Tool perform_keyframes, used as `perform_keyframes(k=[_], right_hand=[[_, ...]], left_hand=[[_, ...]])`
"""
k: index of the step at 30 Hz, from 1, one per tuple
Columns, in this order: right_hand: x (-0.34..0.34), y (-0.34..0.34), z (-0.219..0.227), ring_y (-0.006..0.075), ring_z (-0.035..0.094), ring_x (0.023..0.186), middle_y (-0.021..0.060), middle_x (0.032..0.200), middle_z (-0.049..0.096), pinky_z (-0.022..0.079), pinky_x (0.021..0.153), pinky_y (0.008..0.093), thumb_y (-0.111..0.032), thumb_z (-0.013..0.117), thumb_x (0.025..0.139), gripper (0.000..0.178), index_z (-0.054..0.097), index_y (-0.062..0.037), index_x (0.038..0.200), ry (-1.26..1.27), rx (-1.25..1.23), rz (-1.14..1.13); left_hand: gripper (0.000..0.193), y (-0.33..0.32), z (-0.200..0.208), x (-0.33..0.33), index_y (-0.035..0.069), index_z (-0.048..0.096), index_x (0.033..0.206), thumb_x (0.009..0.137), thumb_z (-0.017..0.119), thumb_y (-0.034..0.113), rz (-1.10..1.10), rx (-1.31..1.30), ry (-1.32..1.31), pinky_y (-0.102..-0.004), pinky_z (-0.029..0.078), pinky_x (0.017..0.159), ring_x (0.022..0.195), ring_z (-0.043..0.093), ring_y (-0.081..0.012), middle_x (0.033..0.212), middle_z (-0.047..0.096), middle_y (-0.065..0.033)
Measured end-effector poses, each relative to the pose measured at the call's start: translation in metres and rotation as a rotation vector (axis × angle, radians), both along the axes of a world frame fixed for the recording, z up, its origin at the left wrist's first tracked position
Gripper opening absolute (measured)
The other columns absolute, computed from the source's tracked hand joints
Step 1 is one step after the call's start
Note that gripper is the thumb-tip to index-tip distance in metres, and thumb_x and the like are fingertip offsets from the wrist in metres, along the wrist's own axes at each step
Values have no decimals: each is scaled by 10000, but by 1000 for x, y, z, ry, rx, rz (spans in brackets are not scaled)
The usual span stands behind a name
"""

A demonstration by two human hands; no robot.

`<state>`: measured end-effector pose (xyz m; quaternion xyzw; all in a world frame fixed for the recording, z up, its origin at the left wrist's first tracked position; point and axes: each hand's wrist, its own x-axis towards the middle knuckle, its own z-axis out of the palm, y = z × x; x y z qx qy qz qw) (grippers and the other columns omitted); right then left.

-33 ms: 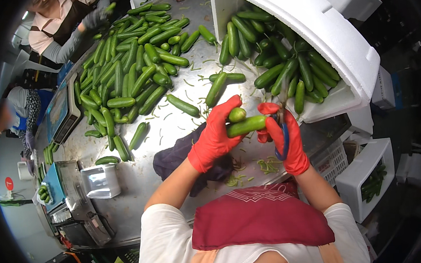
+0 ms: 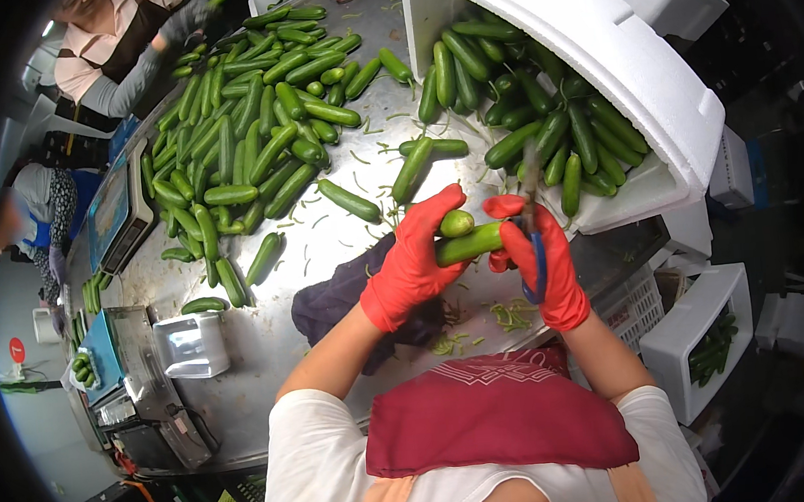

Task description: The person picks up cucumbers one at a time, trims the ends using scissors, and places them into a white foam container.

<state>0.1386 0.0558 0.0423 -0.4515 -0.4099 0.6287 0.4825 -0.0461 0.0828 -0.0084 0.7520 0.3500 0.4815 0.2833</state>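
Observation:
Two cucumbers are gripped in my red-gloved left hand [image 2: 412,264]: an upper cucumber [image 2: 457,223] pointing end-on, and a lower cucumber [image 2: 472,244] lying sideways toward my right hand. My right hand [image 2: 547,268], also in a red glove, is closed round scissors [image 2: 541,264] with blue handles, their blurred blades pointing away from me. Its fingers meet the right end of the lower cucumber. Beyond my hands, single cucumbers [image 2: 349,201] lie on the metal table [image 2: 251,376]. A dark cloth [image 2: 331,308] is bunched under my left wrist.
A large heap of cucumbers [image 2: 242,141] covers the far left. At the right, a white foam box [image 2: 613,55] on its side holds many more. Scales [image 2: 121,221] and a white plastic tub [image 2: 192,346] stand left. Green trimmings [image 2: 513,315] lie nearby. A co-worker [image 2: 127,55] handles cucumbers opposite.
My right hand and the scissors have shifted slightly left, toward my left hand. The co-worker's gloved hand at the far left has moved a little. Both cucumbers stay in my left hand.

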Motion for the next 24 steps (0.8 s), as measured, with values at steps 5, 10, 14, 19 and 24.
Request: perform_keyframes(k=[5,10,14,19,24], right_hand=[[-9,-6,-2,73,536,667,14,886,600,457,597,232,-144,681,872,356,538,-43,1182,68,8,98],[-8,-1,6,69,544,668,5,839,583,461,584,233,-101,632,902,306,540,-48,1189,88,51,137],[3,3,14,80,563,655,8,796,577,481,573,241,-80,585,927,267,544,-53,1189,74,-45,73],[18,-11,-7,101,576,639,26,752,585,491,574,245,-142,608,922,285,545,-60,1188,-52,-180,145],[-12,-27,-23,123,604,697,69,856,617,508,612,258,-171,583,940,291,539,-49,1199,-58,-325,382]], left_hand=[[846,-5,0,4,60,343,1396,662,760,6,6,31,4,-400,456,873,1026,568,-336,1183,555,-162],[821,-24,2,22,62,352,1373,663,759,5,-89,-299,-401,-391,479,794,921,594,-320,1114,571,-150],[777,-21,20,4,63,396,1339,650,751,4,25,-50,-90,-387,483,786,911,597,-310,1093,578,-141],[575,-26,62,-68,48,517,1232,684,673,128,111,37,960,-411,449,730,839,582,-308,944,609,-122],[313,-53,22,-102,52,584,1033,743,569,167,-177,1,1349,-376,420,625,744,579,-257,801,588,-87]])
